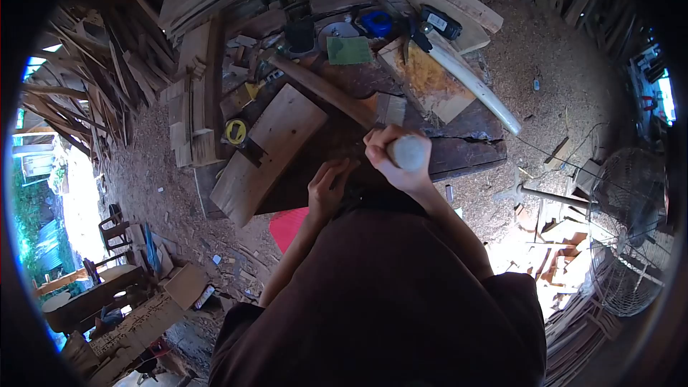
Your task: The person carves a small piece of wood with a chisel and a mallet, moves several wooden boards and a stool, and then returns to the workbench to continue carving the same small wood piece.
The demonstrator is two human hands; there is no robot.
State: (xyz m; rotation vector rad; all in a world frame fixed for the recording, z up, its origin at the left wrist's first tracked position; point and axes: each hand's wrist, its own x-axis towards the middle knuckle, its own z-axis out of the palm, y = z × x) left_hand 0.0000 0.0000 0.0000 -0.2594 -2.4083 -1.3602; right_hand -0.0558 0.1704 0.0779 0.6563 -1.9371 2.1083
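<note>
A pale round block (pixel 409 153), its blunt end turned up toward the camera, sits in the right hand (pixel 390 155), just above the near side of a dark wooden bench (pixel 466 160). The fingers and thumb wrap closely around it; how far it reaches down below the fist is hidden. The left hand (pixel 330 185) is a little to the left and nearer the dark shirt (pixel 380 301), over the bench's near edge, its fingers bent and loosely curled. Whether it has hold of anything cannot be told, for the fingertips fade into shadow.

Just beyond the right hand lies a flat pale piece (pixel 391 109), and a long wooden handle (pixel 322 91) runs slantwise from there to the far left. Left of the left hand, a thick board (pixel 276 154) lies at an angle, with a yellow ring (pixel 235 131) beside its left edge. Farther back are a green sheet (pixel 349 50), a blue tape measure (pixel 375 23) and a black box (pixel 441 22). A hammer (pixel 473 82) lies near the box, its light handle sloping down to the right past a stained square board (pixel 430 82).

A red sheet (pixel 288 226) shows below the bench's near edge, left of the left forearm. Shavings and scraps cover the floor (pixel 552 111); a wire fan cage (pixel 631 193) stands at the right, and stacked wood strips (pixel 107 64) lean at the left.
</note>
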